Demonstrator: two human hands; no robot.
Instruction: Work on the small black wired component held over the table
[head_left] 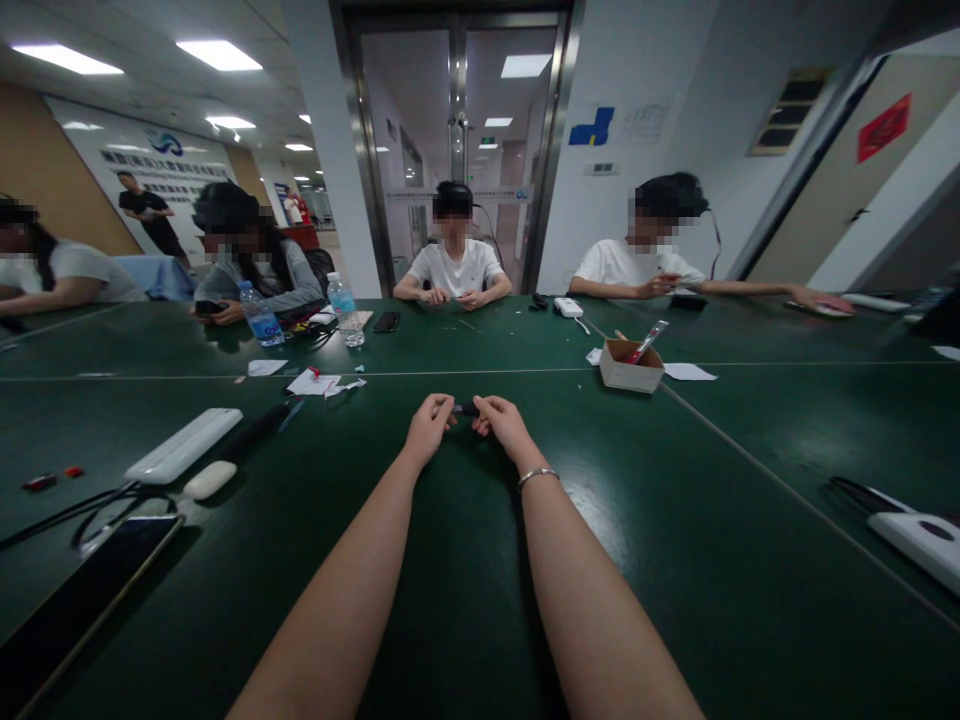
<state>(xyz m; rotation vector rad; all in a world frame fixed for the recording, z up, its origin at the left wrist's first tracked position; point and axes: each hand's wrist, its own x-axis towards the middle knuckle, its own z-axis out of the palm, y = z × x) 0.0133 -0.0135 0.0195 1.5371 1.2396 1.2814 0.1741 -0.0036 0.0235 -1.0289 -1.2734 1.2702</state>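
Observation:
A small dark object (467, 408) with a lighter left end is held between my two hands, just over the green table (465, 560). My left hand (431, 424) pinches its lighter left end. The fingers of my right hand (502, 424) are closed on its black right part. The object is too small to identify. Both forearms reach forward from the bottom of the view, with a silver bracelet (538, 477) on the right wrist.
Left of my arms lie a phone (90, 600), a white power bank (184, 447), a white mouse (211, 481) and cables. Ahead right is a small box (631, 367); ahead left, bottles (346, 315) and paper scraps (313, 382). Several people sit across the table.

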